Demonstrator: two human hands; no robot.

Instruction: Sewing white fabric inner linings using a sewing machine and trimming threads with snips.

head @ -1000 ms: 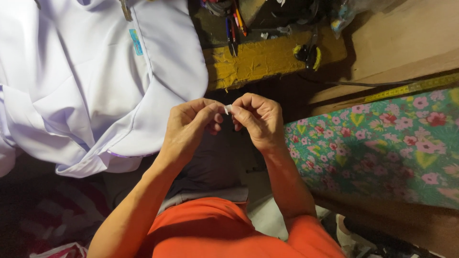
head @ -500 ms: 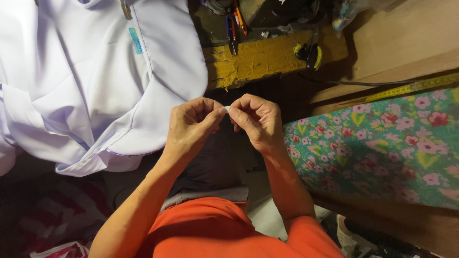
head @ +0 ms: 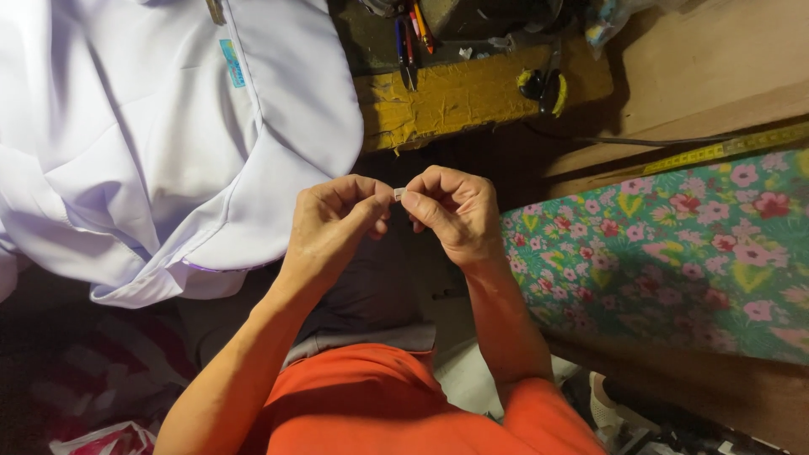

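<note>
Scene: You sit in an orange top, both hands raised over your lap, between a pale lilac garment [head: 160, 143] on your left and a floral cloth [head: 674, 253] on your right.

Left hand: Your left hand [head: 333, 223] is curled nearly closed, thumb and forefinger pinched on one end of a small white piece [head: 399, 195].

Right hand: Your right hand [head: 455, 211] is curled the same way, fingertips gripping the other end of the same piece; the remaining fingers fold into the palm.

Where the piece is: It sits exactly between the two pinches, in front of your chest and clear of both the garment and the cloth.

Which hand is nearer: Neither; both touch it, one at each end.

Long axis: As far as the tiny visible part shows, it runs left to right, from one pinch to the other. Most of it is hidden by the fingertips, so you cannot tell which end is which, or what kind of item it is.

Beyond the hands: A worn yellow ledge [head: 472, 97] carries pens [head: 407, 46] and a black-and-yellow tool [head: 548, 84]; a yellow tape measure [head: 725, 147] lies along the cloth's far edge.
</note>
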